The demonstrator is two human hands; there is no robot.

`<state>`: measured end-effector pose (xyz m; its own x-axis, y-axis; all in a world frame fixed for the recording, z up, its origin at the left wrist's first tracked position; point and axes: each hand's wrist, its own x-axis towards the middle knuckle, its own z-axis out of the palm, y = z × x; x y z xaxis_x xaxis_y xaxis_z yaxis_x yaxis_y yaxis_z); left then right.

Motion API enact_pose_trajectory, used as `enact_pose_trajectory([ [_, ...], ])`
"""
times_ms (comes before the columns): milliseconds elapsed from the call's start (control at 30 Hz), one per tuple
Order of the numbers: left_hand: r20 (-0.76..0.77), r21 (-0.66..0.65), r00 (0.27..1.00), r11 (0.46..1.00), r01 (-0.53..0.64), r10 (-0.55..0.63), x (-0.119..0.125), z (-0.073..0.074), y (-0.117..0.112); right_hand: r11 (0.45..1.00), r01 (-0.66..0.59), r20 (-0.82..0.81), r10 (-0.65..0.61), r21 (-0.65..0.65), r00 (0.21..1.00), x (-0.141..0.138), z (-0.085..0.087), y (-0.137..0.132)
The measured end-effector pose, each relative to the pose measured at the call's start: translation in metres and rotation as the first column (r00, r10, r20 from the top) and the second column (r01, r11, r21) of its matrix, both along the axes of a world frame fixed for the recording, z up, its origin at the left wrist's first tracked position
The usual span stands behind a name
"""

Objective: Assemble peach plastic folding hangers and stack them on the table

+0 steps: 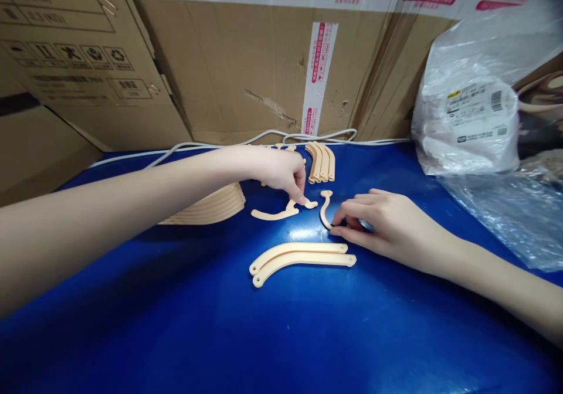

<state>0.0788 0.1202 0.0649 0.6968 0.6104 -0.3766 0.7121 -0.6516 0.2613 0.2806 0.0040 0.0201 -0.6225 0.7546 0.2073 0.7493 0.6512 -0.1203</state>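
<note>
My left hand [281, 172] reaches across from the left, thumb and fingers pinched on a small cream hooked piece [310, 204]. Just left of its fingertips, a curved cream strip [275, 214] lies on the blue tabletop [211, 323]. My right hand [382, 224] has its thumb and forefinger closed on the lower end of an S-shaped cream piece [324, 211], whose flat wider end points away from me. Nearer to me, two long curved cream bars [303, 258] with holes at their ends lie side by side. Part of what the left fingers grip is hidden.
Behind my left forearm sits a stack of cream curved slats [211, 206]. Several curved bars [322, 160] stand grouped at the back, with small pieces partly hidden beside them. A white cable [264, 135] runs along the cardboard box [246, 65]. Clear plastic wrapping [470, 124] lies at right.
</note>
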Motion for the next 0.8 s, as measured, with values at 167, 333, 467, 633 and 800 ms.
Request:
enact_pose_trajectory([
  [167, -0.004, 0.049, 1.0, 0.999, -0.015, 0.015, -0.004, 0.004, 0.009, 1.0, -0.007, 0.006, 0.007, -0.009, 1.0, 0.001, 0.0, -0.001],
  [333, -0.037, 0.342, 0.959, 0.905, -0.253, 0.283, -0.025, 0.016, 0.042, 1.0, -0.007, 0.009, 0.007, -0.01, 1.0, 0.002, 0.0, 0.0],
  [467, -0.117, 0.371, 0.916, 0.872, -0.319, 0.385, -0.048, 0.017, 0.067, 1.0, -0.009, 0.016, 0.009, -0.005, 1.0, 0.003, 0.001, 0.0],
  [633, -0.168, 0.271, 0.901, 0.897, -0.348, 0.4, -0.061, 0.009, 0.082, 1.0, -0.002, 0.013, 0.003, -0.013, 1.0, 0.003, 0.0, 0.0],
  [800, -0.154, 0.24, 0.9, 0.899, -0.367, 0.408, -0.061, 0.008, 0.079, 1.0, -0.002, 0.011, 0.002, 0.0, 1.0, 0.002, -0.001, -0.001],
])
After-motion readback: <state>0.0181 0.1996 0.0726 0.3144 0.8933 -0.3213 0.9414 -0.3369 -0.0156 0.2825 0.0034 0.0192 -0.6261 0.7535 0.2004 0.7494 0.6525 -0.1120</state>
